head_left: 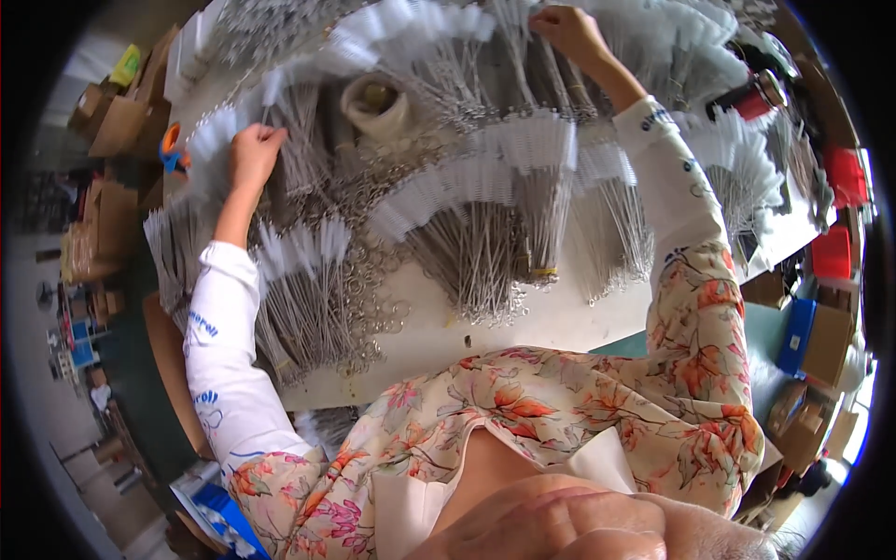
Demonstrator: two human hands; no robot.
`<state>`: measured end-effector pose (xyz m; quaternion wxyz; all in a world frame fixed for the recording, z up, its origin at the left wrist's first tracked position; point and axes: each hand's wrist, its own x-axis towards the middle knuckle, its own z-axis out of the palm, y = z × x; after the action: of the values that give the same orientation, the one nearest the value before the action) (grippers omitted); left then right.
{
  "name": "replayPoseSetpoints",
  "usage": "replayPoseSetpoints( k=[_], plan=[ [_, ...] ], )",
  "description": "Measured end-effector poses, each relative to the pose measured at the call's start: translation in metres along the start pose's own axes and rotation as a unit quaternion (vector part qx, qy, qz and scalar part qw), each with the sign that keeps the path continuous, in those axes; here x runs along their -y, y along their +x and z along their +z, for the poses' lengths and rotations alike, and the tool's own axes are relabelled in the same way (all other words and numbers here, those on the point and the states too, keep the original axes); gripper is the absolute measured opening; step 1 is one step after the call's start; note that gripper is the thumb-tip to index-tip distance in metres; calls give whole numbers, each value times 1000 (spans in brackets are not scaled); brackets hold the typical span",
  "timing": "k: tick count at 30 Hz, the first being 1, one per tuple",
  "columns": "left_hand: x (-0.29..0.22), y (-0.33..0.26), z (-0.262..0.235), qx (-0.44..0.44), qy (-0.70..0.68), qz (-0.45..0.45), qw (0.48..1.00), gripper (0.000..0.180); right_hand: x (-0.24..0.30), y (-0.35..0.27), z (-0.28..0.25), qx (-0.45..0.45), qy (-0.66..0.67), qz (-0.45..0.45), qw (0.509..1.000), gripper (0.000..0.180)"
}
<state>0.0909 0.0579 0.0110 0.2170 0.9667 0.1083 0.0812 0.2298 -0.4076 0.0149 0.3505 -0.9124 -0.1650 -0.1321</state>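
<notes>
Bundles of thin wire brushes with white bristle heads [448, 187] and looped wire handles [481, 271] cover the white table [411, 331]. At the left, my left hand [255, 154] is closed in a pinch among the bristle heads. Whatever lies between its fingertips is too small to make out. Stretched to the far side, my right hand [569, 35] has its fingers curled together over the far brush bundles [523, 56]. What it grips, if anything, cannot be made out. Loose metal rings [373, 299] lie scattered between the bundles.
Between the bundles stands a pale round container [375, 107]. Orange-and-blue scissor handles [172, 149] show at the left edge. A dark red spool [758, 95] sits at the far right, with red bins [845, 177] beyond. Cardboard boxes [98, 229] line the left side.
</notes>
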Motion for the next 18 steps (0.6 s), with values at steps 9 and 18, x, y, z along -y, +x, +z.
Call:
replayPoseSetpoints(
  k=[9,18],
  plan=[
    [-27,-18,-22,60,-181,-95,977,15,4,-5,18,31,-125,99,987,29],
    [-58,-44,-61,64,-172,-76,980,16,-41,6,32,32,-132,48,990,28]
  ],
)
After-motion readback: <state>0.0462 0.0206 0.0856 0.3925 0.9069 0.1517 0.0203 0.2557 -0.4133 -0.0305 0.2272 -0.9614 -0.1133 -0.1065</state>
